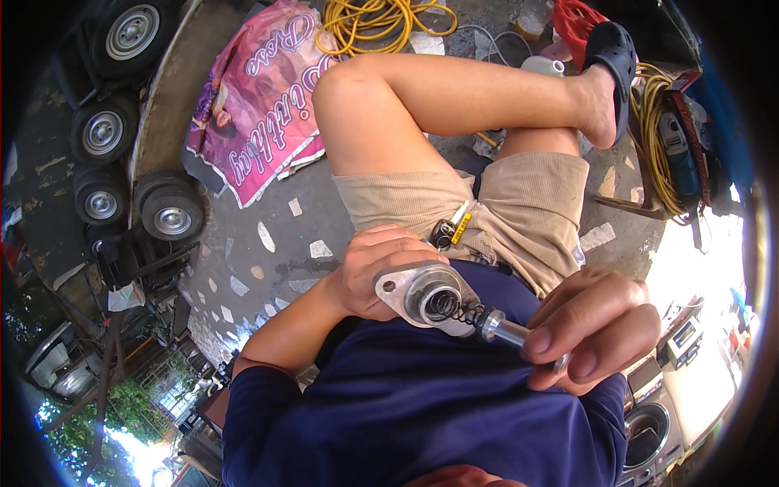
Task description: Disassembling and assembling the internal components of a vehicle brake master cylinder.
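Two hands: both are holding metal parts over the navy shirt point(422, 398).
Left hand point(381, 268): its fingers are clamping around the flanged metal housing point(418, 297), whose round bore is facing right.
Right hand point(600, 321): its thumb and fingers are pinching the silver plunger point(507, 331), just right of the housing.
Black spring point(464, 312): it is bridging the bore and the plunger, its left end sitting in the bore mouth.
Risk of spring: it could be bending or jumping out, I judge, if the plunger is pushing off-line.
Risk of pinch: the plunger could be slipping, if the fingertips are oily; I cannot tell this.
Far side: crossed legs point(454, 93) are resting near a pink banner point(272, 134) and yellow coil point(361, 28).
Far left: small wheels point(104, 132) are standing.
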`<state>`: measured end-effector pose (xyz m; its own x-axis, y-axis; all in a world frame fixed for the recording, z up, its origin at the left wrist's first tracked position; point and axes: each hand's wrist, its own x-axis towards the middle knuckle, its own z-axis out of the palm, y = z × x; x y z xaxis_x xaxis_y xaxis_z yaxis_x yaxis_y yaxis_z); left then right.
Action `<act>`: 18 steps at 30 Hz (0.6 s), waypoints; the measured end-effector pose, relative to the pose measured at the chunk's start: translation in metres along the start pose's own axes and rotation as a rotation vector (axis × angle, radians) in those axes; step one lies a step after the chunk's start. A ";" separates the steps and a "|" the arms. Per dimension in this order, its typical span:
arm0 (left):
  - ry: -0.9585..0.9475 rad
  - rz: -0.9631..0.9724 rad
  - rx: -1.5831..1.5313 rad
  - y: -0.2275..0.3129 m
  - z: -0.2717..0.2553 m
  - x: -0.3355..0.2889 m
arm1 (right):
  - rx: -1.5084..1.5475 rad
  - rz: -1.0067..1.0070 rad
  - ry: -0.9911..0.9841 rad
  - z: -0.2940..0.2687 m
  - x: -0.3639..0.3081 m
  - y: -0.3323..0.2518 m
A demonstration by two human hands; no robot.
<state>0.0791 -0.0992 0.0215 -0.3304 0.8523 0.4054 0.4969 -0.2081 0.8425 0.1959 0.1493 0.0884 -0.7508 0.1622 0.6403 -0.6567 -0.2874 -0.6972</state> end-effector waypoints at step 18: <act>0.023 0.008 0.021 0.004 0.000 0.005 | -0.188 0.068 -0.184 0.005 0.011 -0.001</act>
<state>0.0793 -0.0963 0.0271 -0.3444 0.8394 0.4205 0.5167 -0.2045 0.8314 0.1885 0.1470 0.0973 -0.7794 -0.0311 0.6257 -0.6196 -0.1089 -0.7773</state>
